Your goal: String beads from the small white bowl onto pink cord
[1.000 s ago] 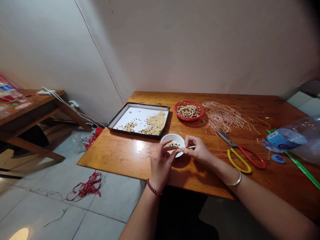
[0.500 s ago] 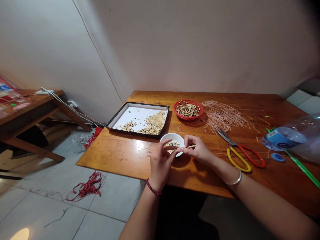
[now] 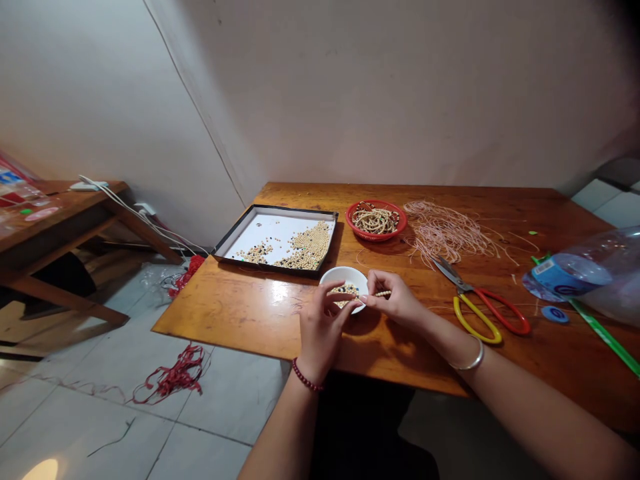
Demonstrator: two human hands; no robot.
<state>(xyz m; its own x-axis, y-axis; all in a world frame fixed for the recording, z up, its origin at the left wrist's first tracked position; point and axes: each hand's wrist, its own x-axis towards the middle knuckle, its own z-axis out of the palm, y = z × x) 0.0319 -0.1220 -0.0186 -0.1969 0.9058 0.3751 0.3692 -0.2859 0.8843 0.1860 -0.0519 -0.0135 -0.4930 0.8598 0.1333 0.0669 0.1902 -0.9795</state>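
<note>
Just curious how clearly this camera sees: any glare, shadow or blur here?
Head view: glare whitens the table left of the bowl; shadow darkens it below the right hand; the picture's top right corner goes dark; the bead string in that hand is too small to judge its sharpness.

Since one second ago, the round white bowl [image 3: 349, 275], just below the frame's centre, appears very slightly more left.
</note>
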